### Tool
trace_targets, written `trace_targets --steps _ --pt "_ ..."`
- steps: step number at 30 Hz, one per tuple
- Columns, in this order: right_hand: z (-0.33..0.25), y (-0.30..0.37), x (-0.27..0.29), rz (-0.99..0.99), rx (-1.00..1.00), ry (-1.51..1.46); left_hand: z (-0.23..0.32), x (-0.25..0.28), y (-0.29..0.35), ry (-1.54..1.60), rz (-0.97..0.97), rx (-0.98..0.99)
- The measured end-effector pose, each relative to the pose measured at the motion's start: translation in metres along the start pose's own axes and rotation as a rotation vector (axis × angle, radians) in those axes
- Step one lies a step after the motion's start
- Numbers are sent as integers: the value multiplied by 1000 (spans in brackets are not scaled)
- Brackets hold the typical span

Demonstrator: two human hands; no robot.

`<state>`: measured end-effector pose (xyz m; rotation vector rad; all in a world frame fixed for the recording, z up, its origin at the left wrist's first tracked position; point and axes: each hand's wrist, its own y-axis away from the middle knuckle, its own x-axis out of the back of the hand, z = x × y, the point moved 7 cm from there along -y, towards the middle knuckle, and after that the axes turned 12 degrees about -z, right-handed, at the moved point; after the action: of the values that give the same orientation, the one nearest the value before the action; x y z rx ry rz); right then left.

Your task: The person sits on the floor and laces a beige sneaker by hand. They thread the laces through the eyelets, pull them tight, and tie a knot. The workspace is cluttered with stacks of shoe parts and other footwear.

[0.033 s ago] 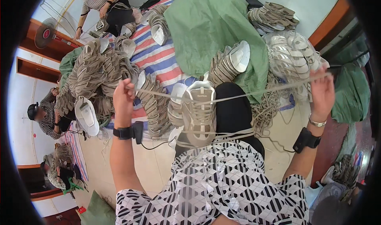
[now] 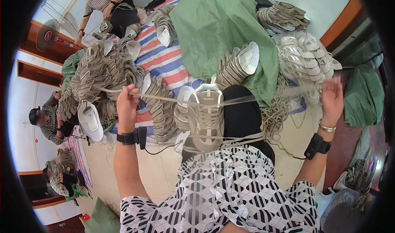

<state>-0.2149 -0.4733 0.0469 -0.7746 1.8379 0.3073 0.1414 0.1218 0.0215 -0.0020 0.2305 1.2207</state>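
Observation:
A beige and brown shoe upper (image 2: pixel 207 113) rests on my left thigh, toe toward me, with a beige shoelace threaded through its eyelets. From its top holes the two shoelace ends (image 2: pixel 164 98) stretch out to either side. My left hand (image 2: pixel 128 103) is closed on one end, whose tail sticks out past the fingers to the left. Far out to the right, my right hand (image 2: pixel 332 95) is raised with its fingers closed at the other end, which is smeared by motion. Thin beige cords (image 2: pixel 242 138) cross my lap below the upper.
Stacks of shoe uppers (image 2: pixel 158 109) stand ahead and left on a striped sheet (image 2: pixel 158 54). A green cloth (image 2: pixel 222 31) lies beyond them. Right of my knee hangs a bundle of laces (image 2: pixel 275 115), near bagged white shoe parts (image 2: pixel 304 56). Co-workers (image 2: pixel 107 2) sit at the left, near a fan (image 2: pixel 47 34).
My right hand has dropped slightly and its shoelace end has blurred. At my left hand, a tail of lace now shows beyond the fingers. The shoe upper stays in place.

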Motion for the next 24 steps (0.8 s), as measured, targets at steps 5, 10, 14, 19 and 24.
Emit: trace_targets --steps 5,10,14,19,24 --pt "20 40 133 210 -401 582 -67 33 -4 335 254 214" --pt "176 68 42 -380 -585 1261 -93 149 -11 331 500 209" --pt "260 94 -30 -607 -565 1193 -89 40 -14 60 138 280" --pt "286 114 -41 -902 -414 1720 -93 -110 30 -38 -106 235" --pt "287 119 -47 -885 -443 1839 -118 -141 55 -519 -246 66"
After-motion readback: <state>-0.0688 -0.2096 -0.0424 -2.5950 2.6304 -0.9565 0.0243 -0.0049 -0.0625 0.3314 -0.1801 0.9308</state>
